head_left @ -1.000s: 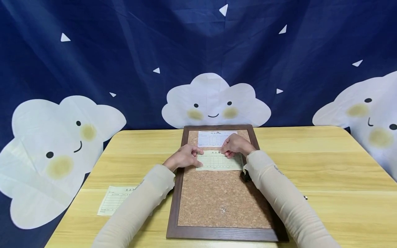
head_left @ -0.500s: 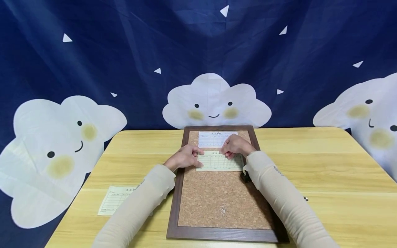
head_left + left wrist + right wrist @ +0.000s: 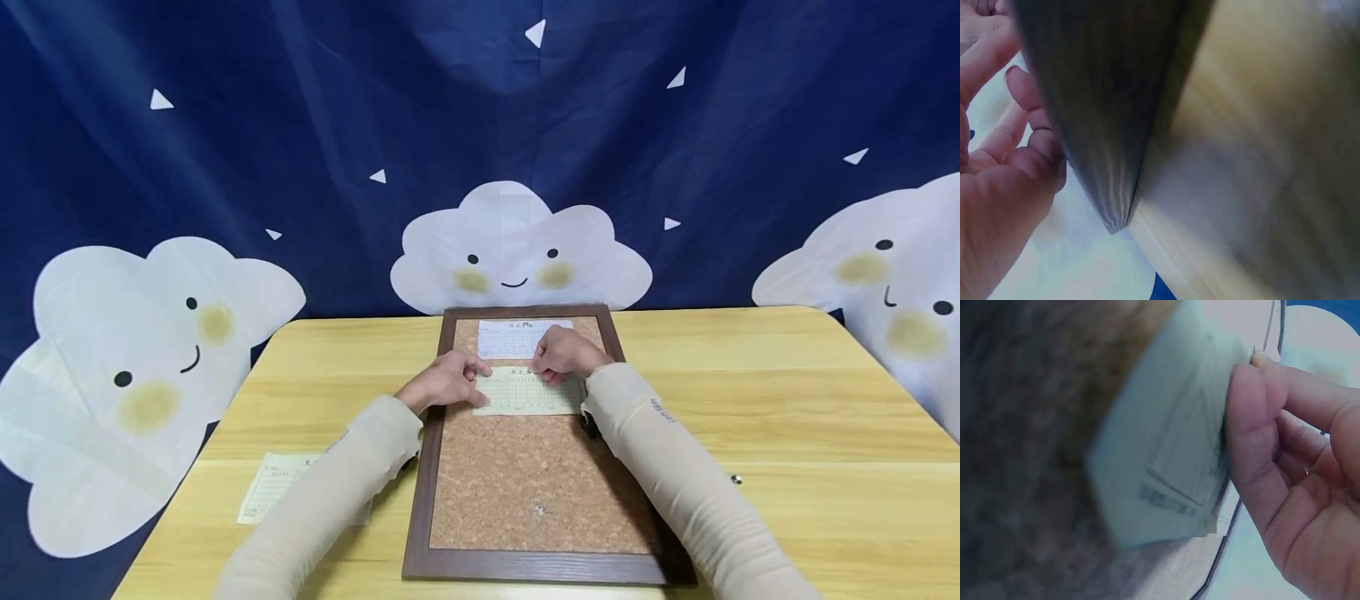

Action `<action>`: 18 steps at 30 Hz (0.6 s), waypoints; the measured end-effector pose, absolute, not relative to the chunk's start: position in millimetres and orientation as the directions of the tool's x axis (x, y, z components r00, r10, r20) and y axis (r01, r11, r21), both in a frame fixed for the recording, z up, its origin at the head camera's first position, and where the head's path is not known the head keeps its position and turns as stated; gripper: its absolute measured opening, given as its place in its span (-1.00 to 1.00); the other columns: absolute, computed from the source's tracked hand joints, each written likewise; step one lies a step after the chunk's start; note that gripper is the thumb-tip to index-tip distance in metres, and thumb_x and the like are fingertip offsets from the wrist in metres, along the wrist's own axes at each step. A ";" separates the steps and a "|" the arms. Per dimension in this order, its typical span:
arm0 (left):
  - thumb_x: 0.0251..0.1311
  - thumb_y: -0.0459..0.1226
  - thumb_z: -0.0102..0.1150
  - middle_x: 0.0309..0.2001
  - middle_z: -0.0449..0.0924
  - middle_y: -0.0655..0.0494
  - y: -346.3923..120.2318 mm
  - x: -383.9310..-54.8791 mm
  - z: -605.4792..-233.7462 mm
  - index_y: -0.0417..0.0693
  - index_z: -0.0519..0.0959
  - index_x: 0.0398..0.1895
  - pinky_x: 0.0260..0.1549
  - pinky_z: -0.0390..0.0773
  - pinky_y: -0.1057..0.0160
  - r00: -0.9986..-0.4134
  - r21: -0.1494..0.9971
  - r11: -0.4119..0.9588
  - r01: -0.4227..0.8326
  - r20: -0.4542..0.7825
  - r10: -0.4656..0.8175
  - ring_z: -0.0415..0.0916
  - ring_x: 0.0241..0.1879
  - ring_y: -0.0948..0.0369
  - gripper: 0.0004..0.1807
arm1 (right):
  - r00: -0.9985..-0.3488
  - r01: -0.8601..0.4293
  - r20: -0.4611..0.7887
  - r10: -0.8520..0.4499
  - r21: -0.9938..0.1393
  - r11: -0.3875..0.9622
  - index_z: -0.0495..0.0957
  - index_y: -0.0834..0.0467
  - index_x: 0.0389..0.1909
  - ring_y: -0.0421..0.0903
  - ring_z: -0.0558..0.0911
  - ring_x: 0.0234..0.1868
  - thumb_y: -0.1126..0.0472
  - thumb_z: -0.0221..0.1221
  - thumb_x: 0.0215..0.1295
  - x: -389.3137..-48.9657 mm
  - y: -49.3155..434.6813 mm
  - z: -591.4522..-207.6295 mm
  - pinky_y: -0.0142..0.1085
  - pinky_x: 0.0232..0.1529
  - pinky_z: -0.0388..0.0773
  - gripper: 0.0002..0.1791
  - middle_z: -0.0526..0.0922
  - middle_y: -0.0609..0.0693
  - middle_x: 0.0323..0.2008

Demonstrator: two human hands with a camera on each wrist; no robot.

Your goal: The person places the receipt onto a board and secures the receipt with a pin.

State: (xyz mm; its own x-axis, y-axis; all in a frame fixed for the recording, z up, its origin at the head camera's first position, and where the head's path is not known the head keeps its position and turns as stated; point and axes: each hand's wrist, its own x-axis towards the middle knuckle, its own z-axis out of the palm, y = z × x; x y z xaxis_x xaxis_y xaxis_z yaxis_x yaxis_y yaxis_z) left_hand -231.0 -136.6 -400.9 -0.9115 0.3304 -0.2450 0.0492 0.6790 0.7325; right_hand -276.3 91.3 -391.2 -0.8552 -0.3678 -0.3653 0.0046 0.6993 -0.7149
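well, left hand [image 3: 444, 383], fingers apart, touches thin ruled paper [image 3: 519, 397] on grainy cork [image 3: 525, 487]; right hand [image 3: 566, 353] pinched, its hold unclear.

Long cream sleeves [image 3: 678, 462] bear small dark lettering [image 3: 663, 410].

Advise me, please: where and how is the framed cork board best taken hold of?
Probably by the two long side rails of its dark frame, one hand on each, coming from left and right. The board lies on the table and these straight rails border the cork, so the grip would avoid the green slip and whitish slip. Much of the right rail is behind the right sleeve.
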 end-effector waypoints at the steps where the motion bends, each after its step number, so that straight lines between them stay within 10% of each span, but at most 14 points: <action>1: -0.05 -0.37 0.53 -0.41 0.34 0.13 -136.7 -230.6 -401.0 -0.09 0.68 -0.05 -0.29 0.35 0.27 -0.912 0.731 0.681 0.048 -0.246 0.328 0.28 -0.39 0.21 -0.58 | -0.853 -0.002 -0.365 -0.373 -0.713 0.701 0.61 0.32 -0.43 -0.18 0.57 -0.60 0.38 0.24 0.33 -276.2 91.2 -390.9 -0.32 -0.44 0.64 -0.87 0.58 0.03 -0.58; 18: -0.04 -0.39 0.53 -0.39 0.39 0.12 -136.8 -228.2 -401.0 -0.15 0.68 -0.05 -0.28 0.37 0.28 -0.929 0.753 0.656 0.049 -0.206 0.307 0.30 -0.36 0.21 -0.59 | -0.844 0.016 -0.358 -0.401 -0.762 0.647 0.63 0.42 -0.23 -0.17 0.62 -0.49 0.38 0.13 0.44 -271.2 107.9 -384.5 -0.30 -0.36 0.66 -0.84 0.64 0.08 -0.48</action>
State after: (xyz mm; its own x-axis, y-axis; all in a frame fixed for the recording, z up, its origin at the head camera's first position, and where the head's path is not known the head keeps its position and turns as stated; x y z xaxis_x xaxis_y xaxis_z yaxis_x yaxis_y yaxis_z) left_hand -228.2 -136.8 -401.0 -0.9291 0.3070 -0.2063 0.0495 0.6559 0.7533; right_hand -271.2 107.9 -384.5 -0.8436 -0.4006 -0.3576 0.0158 0.6471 -0.7623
